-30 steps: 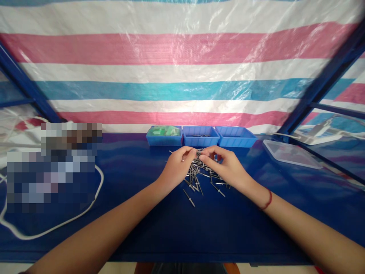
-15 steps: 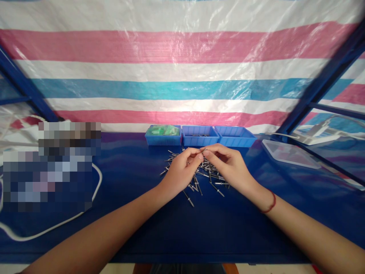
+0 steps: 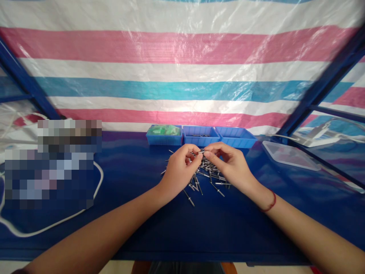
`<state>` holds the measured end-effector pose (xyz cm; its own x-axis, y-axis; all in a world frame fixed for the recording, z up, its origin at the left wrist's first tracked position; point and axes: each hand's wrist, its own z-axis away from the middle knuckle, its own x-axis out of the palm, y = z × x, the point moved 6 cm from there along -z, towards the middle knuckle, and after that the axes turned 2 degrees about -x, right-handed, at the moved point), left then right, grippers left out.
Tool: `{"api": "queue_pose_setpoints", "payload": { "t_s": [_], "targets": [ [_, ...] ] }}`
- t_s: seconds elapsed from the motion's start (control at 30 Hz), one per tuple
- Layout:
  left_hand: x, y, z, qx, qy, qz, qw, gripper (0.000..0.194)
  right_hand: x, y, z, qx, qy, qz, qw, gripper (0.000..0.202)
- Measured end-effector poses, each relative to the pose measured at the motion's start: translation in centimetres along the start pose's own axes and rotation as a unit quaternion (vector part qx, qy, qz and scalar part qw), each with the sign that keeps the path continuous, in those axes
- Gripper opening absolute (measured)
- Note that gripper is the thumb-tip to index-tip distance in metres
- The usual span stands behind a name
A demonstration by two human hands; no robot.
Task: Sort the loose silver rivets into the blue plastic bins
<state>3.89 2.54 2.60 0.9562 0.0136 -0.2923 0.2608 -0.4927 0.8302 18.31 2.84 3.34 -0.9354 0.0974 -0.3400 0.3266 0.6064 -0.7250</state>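
- While our two hands meet above the worktop (image 3: 216, 232), the left hand (image 3: 181, 169) pinches a small metal rivet (image 3: 201, 152) between thumb and fingers.
- Our right hand (image 3: 232, 163) has its thumb and fingers pressed on the rivet's other end; we cannot tell whether more than one is held.
- Below our hands we see a loose pile of rivets (image 3: 209, 166), with one stray rivet (image 3: 188, 198) lying nearer us.
- Behind the pile, we have three blue bins (image 3: 238, 143) side by side.
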Motion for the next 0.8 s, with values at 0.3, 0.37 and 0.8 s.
{"api": "queue_pose_setpoints", "payload": {
  "t_s": [0.3,0.37,0.8],
  "targets": [
    [-0.4,0.8,-0.1,0.038,0.01,-0.026,0.999,0.006,0.8,0.3,0.3,0.012,-0.057,0.001,0.998,0.02],
    [-0.6,0.6,-0.2,0.027,0.014,-0.025,0.999,0.011,0.8,0.3,0.1,0.011,-0.062,0.021,0.998,0.024],
    [-1.8,-0.8,-0.9,0.026,0.001,-0.092,0.995,0.02,-0.5,4.0,-9.3,-0.089,0.021,0.427,0.9,0.029]
  ]
}}
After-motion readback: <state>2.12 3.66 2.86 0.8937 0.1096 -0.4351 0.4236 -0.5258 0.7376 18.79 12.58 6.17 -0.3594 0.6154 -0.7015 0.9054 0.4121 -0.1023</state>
